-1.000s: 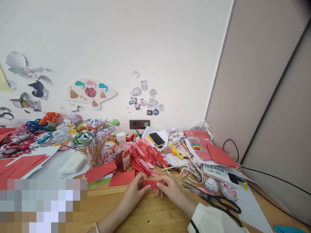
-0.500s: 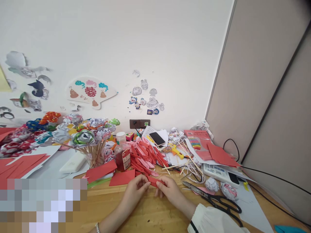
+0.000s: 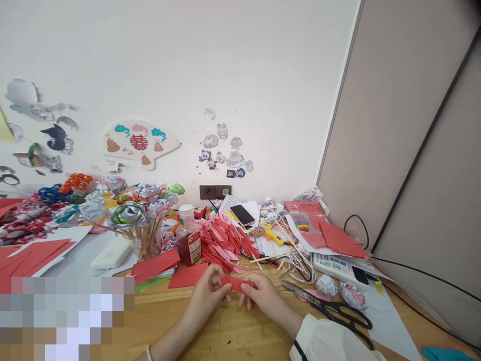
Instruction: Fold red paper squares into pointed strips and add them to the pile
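My left hand [image 3: 208,296] and my right hand [image 3: 261,294] pinch the two ends of a narrow folded strip of red paper [image 3: 236,283], held just above the wooden desk [image 3: 229,336]. Both hands are closed on the strip, the left at its left end, the right at its right end. Right behind the hands lies a pile of folded red and pink paper strips [image 3: 223,243]. A flat red paper sheet [image 3: 188,276] lies just left of my left hand.
Black scissors [image 3: 330,308] lie to the right of my right hand. A red-labelled bottle [image 3: 188,240], paper flowers on sticks [image 3: 131,210], a phone [image 3: 242,214], wooden sticks, crumpled paper balls [image 3: 326,286] and black cables [image 3: 413,273] crowd the back and right.
The hands have turned the red strip slightly and lifted its left end; my left fingers have shifted their pinch. Everything else stays where it was.
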A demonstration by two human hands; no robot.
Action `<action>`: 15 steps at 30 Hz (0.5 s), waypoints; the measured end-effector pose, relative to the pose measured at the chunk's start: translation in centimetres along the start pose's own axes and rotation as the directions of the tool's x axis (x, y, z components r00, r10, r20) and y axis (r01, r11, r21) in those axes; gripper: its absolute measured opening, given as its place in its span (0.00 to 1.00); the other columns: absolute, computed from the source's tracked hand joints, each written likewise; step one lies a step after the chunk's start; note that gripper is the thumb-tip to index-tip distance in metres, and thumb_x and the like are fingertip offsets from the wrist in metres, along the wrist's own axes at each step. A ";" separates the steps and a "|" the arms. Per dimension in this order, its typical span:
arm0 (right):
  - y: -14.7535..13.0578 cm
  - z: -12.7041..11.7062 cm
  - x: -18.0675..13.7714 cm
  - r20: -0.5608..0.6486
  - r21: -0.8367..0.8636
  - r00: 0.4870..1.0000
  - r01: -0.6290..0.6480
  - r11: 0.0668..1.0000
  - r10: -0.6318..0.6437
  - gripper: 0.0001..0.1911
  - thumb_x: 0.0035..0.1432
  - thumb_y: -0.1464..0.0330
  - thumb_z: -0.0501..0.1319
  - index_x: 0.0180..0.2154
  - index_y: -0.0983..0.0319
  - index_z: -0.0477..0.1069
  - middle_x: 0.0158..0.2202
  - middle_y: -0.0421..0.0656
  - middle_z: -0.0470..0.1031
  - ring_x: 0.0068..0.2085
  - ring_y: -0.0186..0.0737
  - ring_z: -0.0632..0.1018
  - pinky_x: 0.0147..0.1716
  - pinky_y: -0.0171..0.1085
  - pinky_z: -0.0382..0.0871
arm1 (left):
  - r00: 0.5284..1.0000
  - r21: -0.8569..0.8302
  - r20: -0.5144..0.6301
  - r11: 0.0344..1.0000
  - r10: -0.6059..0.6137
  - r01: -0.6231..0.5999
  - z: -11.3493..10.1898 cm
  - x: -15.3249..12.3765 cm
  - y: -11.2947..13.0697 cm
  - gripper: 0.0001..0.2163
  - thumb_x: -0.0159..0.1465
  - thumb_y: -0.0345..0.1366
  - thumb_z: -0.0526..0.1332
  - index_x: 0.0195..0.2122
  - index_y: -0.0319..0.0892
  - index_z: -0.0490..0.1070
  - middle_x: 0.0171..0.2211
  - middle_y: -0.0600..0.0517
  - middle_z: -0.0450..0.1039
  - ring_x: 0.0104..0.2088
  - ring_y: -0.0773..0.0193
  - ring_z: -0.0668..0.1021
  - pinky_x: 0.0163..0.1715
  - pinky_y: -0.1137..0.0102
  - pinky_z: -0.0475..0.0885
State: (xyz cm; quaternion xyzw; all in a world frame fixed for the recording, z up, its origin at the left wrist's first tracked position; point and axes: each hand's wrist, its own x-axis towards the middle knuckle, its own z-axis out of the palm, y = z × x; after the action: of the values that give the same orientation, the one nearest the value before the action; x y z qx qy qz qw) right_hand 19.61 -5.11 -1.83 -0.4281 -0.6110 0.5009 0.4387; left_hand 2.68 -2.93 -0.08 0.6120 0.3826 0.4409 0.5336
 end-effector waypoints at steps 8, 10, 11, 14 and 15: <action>0.2 -0.1 0.2 0.039 -0.011 0.999 -0.037 0.999 0.037 0.27 0.49 0.44 0.56 0.25 0.63 0.63 0.19 0.40 0.73 0.15 0.29 0.67 0.15 0.29 0.55 | 0.993 0.018 0.100 0.998 -0.062 0.061 -0.2 0.0 0.1 0.21 0.46 0.50 0.66 0.33 0.42 0.63 0.19 0.59 0.67 0.17 0.66 0.74 0.20 0.72 0.66; 0.4 -0.1 0.2 0.043 -0.011 0.998 -0.036 0.999 0.037 0.27 0.49 0.44 0.56 0.24 0.63 0.63 0.19 0.40 0.72 0.15 0.29 0.67 0.15 0.29 0.56 | 0.989 0.021 0.118 0.996 -0.091 0.089 -0.2 0.0 0.1 0.21 0.46 0.50 0.66 0.33 0.42 0.64 0.18 0.59 0.69 0.17 0.65 0.74 0.20 0.71 0.68; 0.5 -0.1 0.1 0.045 -0.012 0.998 -0.033 0.999 0.033 0.27 0.49 0.44 0.56 0.24 0.63 0.64 0.19 0.40 0.72 0.15 0.29 0.67 0.16 0.29 0.57 | 0.987 0.031 0.128 0.995 -0.100 0.096 -0.2 -0.1 0.1 0.21 0.45 0.50 0.66 0.33 0.41 0.64 0.17 0.58 0.69 0.17 0.64 0.74 0.21 0.70 0.68; 0.6 0.0 0.0 0.059 -0.022 0.998 -0.024 0.999 0.026 0.27 0.49 0.44 0.56 0.25 0.64 0.65 0.19 0.40 0.72 0.16 0.30 0.67 0.17 0.29 0.59 | 0.986 0.093 0.141 0.993 -0.092 0.079 -0.2 0.0 0.1 0.20 0.46 0.52 0.66 0.30 0.41 0.66 0.17 0.56 0.71 0.18 0.63 0.75 0.22 0.70 0.69; 0.5 0.0 0.0 0.064 -0.026 0.998 -0.024 0.999 0.026 0.27 0.49 0.44 0.56 0.25 0.64 0.65 0.19 0.40 0.72 0.16 0.30 0.67 0.17 0.29 0.59 | 0.986 0.116 0.137 0.990 -0.091 0.075 -0.2 0.0 0.0 0.20 0.47 0.53 0.65 0.28 0.41 0.66 0.16 0.56 0.71 0.18 0.63 0.75 0.22 0.71 0.69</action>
State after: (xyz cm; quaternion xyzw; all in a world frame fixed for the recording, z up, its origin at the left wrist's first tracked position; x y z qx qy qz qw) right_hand 19.65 -5.04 -2.35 -0.4250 -0.6256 0.5122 0.4070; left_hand 2.46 -2.87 -0.02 0.6539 0.3928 0.3518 0.5426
